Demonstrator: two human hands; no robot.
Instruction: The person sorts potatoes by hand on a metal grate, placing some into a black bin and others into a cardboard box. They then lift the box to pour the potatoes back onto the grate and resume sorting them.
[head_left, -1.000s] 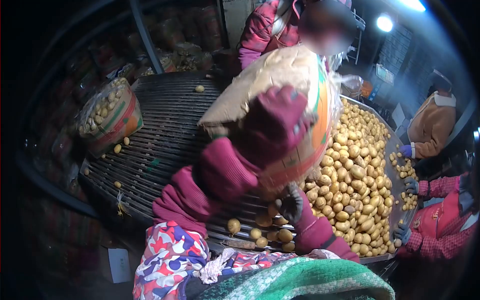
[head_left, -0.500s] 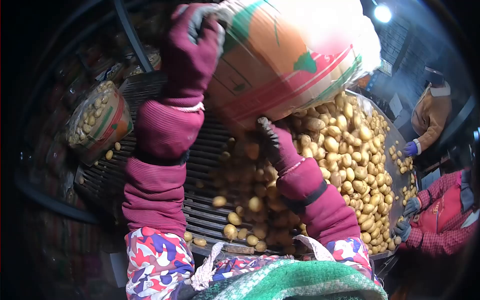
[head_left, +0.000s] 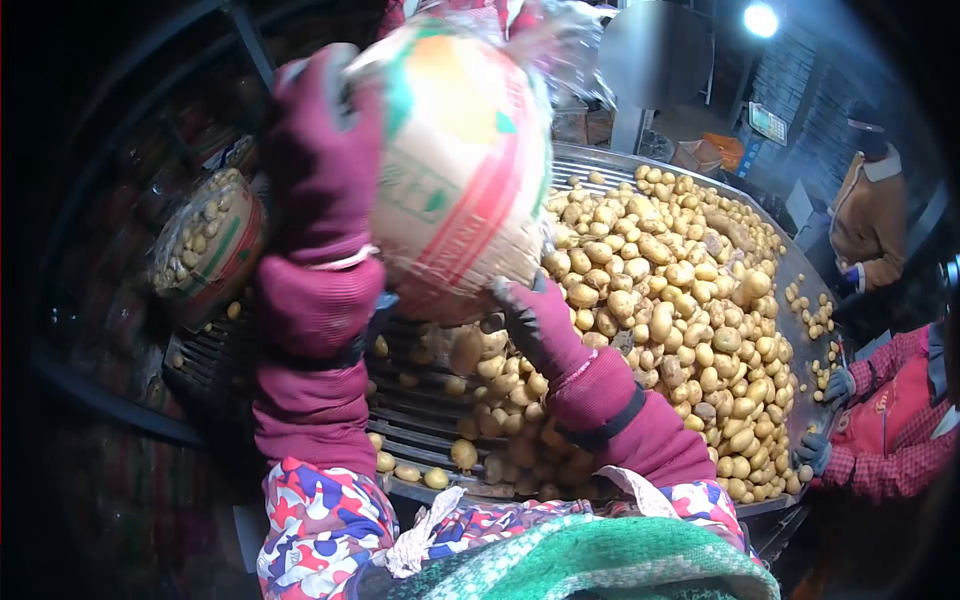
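Note:
A printed cardboard box (head_left: 450, 190) with a clear plastic liner is held tilted up over the slatted metal table. My left hand (head_left: 325, 120), in a purple sleeve and glove, is closed on its upper left edge. Lower down, my right hand (head_left: 530, 310) grips the box's bottom right edge. Beneath and to the right of the box lies a large heap of potatoes (head_left: 690, 300); some loose ones are blurred just under its lower edge. The inside of the box is hidden from me.
Another box of potatoes (head_left: 205, 240), lined with plastic, stands tilted at the left. Two co-workers are at the right: one in a brown jacket (head_left: 868, 220), one with gloved hands (head_left: 815, 450) at the table rim. Beyond are an orange crate (head_left: 725, 150) and a scale (head_left: 768, 122).
The box has moved left and been turned more upright in my hands, uncovering more of the heap and the far table rim. More potatoes lie on the slats below.

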